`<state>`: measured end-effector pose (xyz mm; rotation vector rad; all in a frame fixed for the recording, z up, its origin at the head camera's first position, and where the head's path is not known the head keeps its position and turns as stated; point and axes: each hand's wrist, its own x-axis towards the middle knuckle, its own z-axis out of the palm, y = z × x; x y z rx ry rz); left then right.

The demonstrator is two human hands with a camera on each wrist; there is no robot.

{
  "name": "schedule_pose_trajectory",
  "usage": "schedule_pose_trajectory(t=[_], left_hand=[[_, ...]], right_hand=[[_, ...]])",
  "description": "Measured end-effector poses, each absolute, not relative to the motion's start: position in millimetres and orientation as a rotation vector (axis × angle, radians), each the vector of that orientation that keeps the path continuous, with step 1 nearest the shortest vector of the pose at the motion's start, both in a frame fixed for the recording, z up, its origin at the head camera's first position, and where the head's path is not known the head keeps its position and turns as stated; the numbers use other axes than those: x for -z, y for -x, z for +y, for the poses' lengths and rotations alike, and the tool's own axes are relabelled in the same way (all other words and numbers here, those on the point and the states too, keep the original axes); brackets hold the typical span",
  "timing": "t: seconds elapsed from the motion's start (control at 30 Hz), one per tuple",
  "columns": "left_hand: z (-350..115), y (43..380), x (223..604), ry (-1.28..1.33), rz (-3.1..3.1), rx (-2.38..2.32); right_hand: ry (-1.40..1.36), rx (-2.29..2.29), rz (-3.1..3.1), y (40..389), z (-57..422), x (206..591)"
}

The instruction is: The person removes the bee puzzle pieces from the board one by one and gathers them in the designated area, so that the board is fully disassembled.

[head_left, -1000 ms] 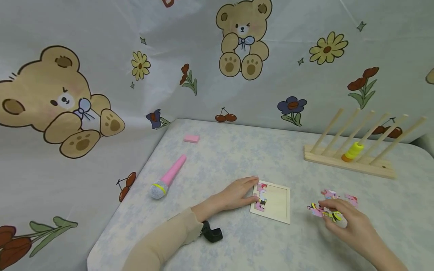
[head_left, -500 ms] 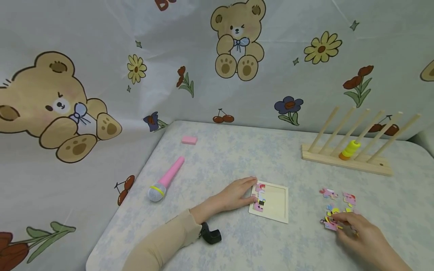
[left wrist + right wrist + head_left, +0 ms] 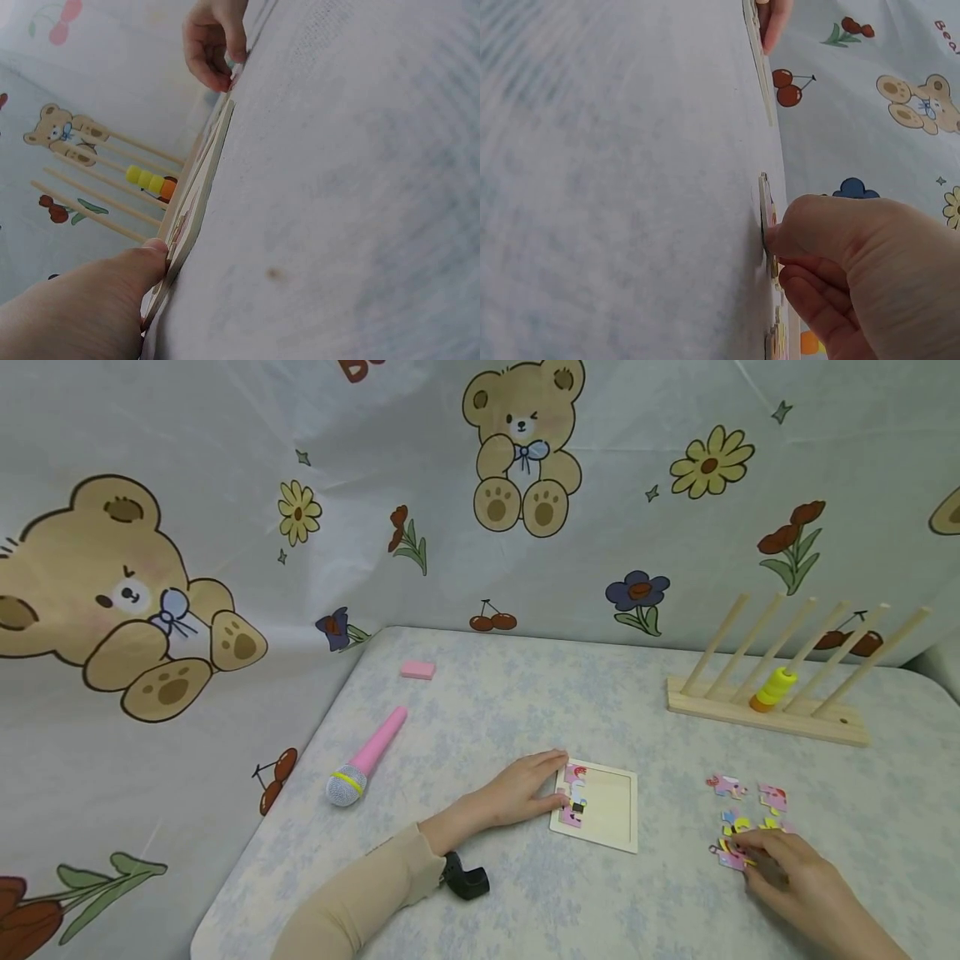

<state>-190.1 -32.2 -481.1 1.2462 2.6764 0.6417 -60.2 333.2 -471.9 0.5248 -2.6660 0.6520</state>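
Note:
A small wooden puzzle frame [image 3: 611, 843] lies on the table, with several pink picture pieces [image 3: 573, 820] along its left side. My left hand [image 3: 525, 791] rests at the left edge of the frame, fingers stretched toward its far corner and thumb on the edge beside the pieces. My right hand [image 3: 802, 877] pinches a pink and yellow puzzle piece [image 3: 729, 857] between thumb and fingers, low over the table. The right wrist view shows the thumb [image 3: 799, 229] against that piece. Other loose pieces lie just beyond, a pink one [image 3: 726, 786] and a red and pink one [image 3: 772, 797] among them.
Behind the loose pieces stands a wooden peg rack [image 3: 772, 714] with yellow and orange beads [image 3: 772, 690] on one peg. A pink toy microphone [image 3: 367, 756] and a pink block [image 3: 417, 670] lie to the left. A black object [image 3: 467, 878] is near my left sleeve.
My right hand has moved nearer to me and lowered with a puzzle piece, beside the loose pieces, then stayed nearly still. My left hand keeps its place at the frame. The head view shifted slightly.

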Motion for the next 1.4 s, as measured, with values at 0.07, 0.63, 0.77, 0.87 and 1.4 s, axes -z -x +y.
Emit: schedule_pose_trajectory(t=[0.07,0.63,0.77,0.87,1.4], left_hand=[[-32,190,481,-1.249,2.676,-0.641],[-35,187,476,-1.234,2.676,-0.629],[-36,188,478,-1.240,2.670,-0.625],[-37,188,479,-1.245,2.669,-0.614],[-34,192,480,-1.240,2.651,-0.622]], right_hand=[[-0.523,-0.630,-2.667,60,333,471],[-0.622,-0.641,-2.611,50,338,471],[-0.689,-0.608,-2.592,49,337,472],[-0.723,-0.610,-2.583,47,336,474],[-0.612,-0.821,-2.599,70,280,414]])
